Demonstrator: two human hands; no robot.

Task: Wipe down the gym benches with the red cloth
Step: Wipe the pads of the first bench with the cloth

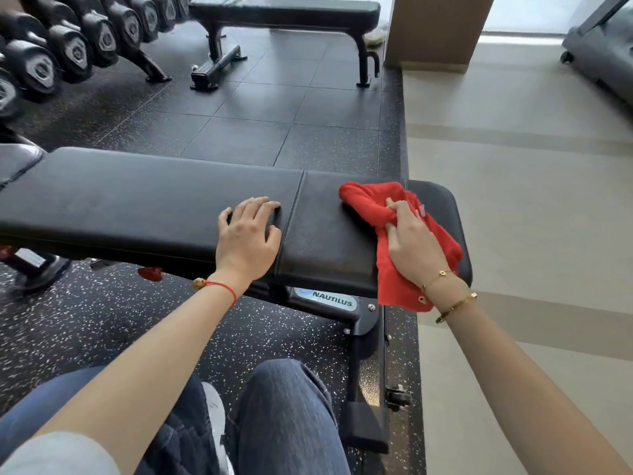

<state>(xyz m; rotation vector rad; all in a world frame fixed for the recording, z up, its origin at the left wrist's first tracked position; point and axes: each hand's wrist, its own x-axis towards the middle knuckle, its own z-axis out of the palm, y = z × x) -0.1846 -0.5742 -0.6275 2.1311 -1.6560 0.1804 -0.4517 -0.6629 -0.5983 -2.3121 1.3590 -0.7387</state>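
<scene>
At far left we see a dumbbell rack [68, 46]; our left hand [248, 236] rests flat, fingers relaxed, on the Nautilus bench [137, 204]; our right hand [411, 241] clutches the red cloth [368, 204] bunched on the seat pad's right end; beyond lie speckled rubber flooring [291, 108] and a second bench [284, 10]

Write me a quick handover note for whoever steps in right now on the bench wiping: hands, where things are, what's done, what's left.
Right hand: grips the bunched red cloth on the short seat pad at the right end of the near bench.
Left hand: open, resting flat on the long pad just left of the seam, holding nothing.
Far bench: stands across the black floor beside the dumbbell rack, nobody at it.
Done: cannot tell from this view how much of the near bench has been wiped.
Left: finish the near bench, long pad included, then wipe the far bench.
</scene>
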